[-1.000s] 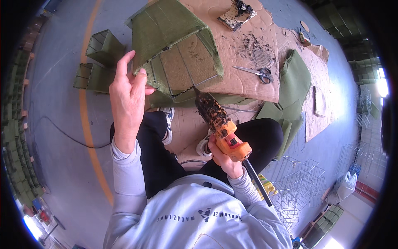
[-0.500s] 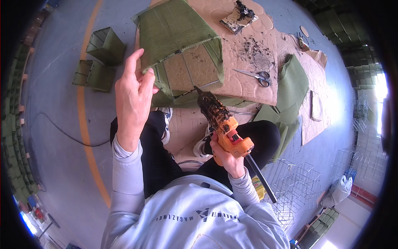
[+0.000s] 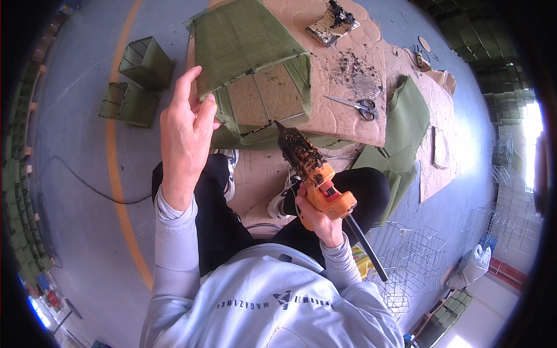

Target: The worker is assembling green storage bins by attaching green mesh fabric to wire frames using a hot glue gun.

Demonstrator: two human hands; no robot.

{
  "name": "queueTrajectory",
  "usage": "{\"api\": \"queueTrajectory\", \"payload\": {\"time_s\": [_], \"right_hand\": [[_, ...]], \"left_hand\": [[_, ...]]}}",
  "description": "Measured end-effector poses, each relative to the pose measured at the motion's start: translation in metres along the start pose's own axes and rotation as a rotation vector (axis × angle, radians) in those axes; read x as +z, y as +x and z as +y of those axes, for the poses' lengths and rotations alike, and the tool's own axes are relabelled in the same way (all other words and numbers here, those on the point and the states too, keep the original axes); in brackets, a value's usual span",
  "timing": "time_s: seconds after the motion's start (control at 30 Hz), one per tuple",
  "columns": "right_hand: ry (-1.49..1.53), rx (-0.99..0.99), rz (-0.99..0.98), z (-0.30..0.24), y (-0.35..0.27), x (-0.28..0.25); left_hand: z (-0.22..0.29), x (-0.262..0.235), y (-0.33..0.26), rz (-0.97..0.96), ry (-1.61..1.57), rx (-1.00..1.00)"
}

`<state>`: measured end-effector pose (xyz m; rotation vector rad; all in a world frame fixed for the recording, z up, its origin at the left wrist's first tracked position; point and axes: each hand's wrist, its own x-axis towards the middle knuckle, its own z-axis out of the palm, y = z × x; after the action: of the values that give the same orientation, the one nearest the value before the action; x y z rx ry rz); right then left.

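Observation:
A green fabric box on a wire frame (image 3: 249, 46) lies on its side, its open end facing me. My left hand (image 3: 187, 127) grips its left edge, the index finger stretched along the outside and the thumb at the rim; the other fingers are partly hidden. My right hand (image 3: 318, 217) is closed round an orange glue gun (image 3: 319, 180), whose barrel is caked with black glue. A black glue stick (image 3: 365, 246) sticks out of the gun's back. The nozzle points at the lower rim wire, by a line of black glue (image 3: 255, 132); whether it touches is unclear.
Cardboard (image 3: 325, 116) lies under the box, with scissors (image 3: 354, 105) and a glue-smeared pad (image 3: 332, 26) on it. Green fabric (image 3: 406, 116) is spread at the right. Two smaller green boxes (image 3: 145, 64) stand at the left. Wire frames (image 3: 412, 255) lie at the lower right.
The glue gun's nozzle has moved slightly away from the black glue line on the rim. My left hand keeps its place at the box's edge.

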<state>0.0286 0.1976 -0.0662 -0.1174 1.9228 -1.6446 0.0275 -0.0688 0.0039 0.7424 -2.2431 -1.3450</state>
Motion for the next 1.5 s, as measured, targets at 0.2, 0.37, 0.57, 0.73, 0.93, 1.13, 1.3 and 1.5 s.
{"api": "queueTrajectory", "payload": {"time_s": [0.2, 0.37, 0.57, 0.73, 0.93, 1.13, 1.3, 1.5], "right_hand": [[-0.030, -0.046, 0.014, 0.005, -0.004, 0.001], [-0.263, -0.287, 0.040, 0.020, -0.003, -0.010], [-0.263, -0.275, 0.079, 0.021, -0.002, -0.013], [-0.102, -0.173, 0.089, 0.009, -0.003, -0.011], [-0.036, -0.086, 0.107, 0.005, 0.000, -0.012], [-0.140, -0.163, 0.052, 0.012, -0.003, -0.005], [-0.157, -0.229, 0.065, 0.020, -0.001, -0.006], [-0.167, -0.233, 0.039, 0.014, -0.004, 0.002]], "left_hand": [[0.000, 0.002, 0.000, 0.001, -0.001, 0.005], [-0.002, 0.002, 0.001, -0.006, -0.012, 0.022], [0.000, 0.004, 0.001, 0.000, 0.000, 0.031], [-0.001, 0.005, 0.001, 0.014, 0.021, 0.045], [-0.001, 0.005, 0.001, 0.015, 0.014, 0.064], [0.000, 0.004, 0.001, 0.024, 0.035, 0.062], [0.001, 0.005, 0.000, 0.015, 0.023, 0.068], [0.001, 0.006, 0.000, 0.005, 0.044, 0.050]]}}
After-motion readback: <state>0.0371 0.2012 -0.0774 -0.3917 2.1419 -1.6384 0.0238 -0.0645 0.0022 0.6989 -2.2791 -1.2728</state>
